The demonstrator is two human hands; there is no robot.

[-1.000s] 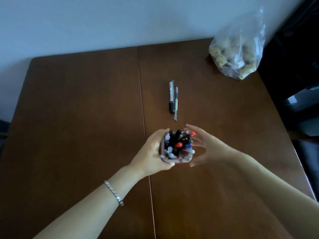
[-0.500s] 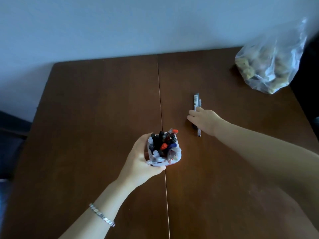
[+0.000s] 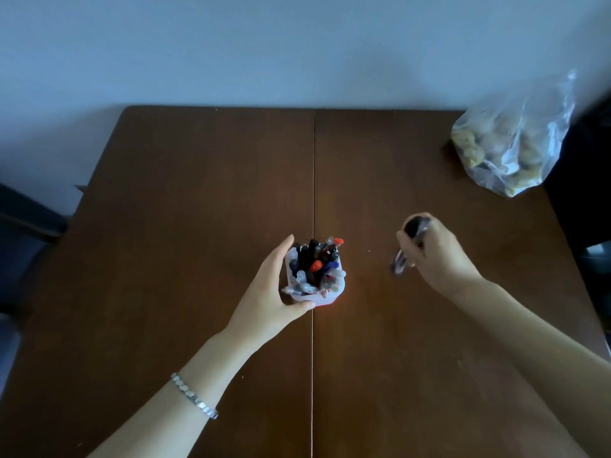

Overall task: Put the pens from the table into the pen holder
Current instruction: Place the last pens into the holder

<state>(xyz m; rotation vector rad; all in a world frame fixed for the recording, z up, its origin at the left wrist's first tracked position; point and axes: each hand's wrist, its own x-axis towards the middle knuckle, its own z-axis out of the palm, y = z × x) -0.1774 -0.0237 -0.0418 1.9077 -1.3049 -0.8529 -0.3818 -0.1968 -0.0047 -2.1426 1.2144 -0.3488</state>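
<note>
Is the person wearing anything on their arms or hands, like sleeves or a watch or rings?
Both forearms are bare, with no sleeves showing. The left wrist wears a thin silver bracelet of small shiny links. The left hand shows no ring or glove. The right hand and its wrist also look bare: no watch, band or glove. That hand is a bit blurred, so a small ring would be hard to spot.

- Dark brown wooden surface point(image 3: 198, 226), plain
- White plastic pen holder point(image 3: 325, 297): black, red, blue pens
- Clear plastic bag point(image 3: 515, 140), yellowish contents
- Silver link bracelet point(image 3: 193, 396)
</note>
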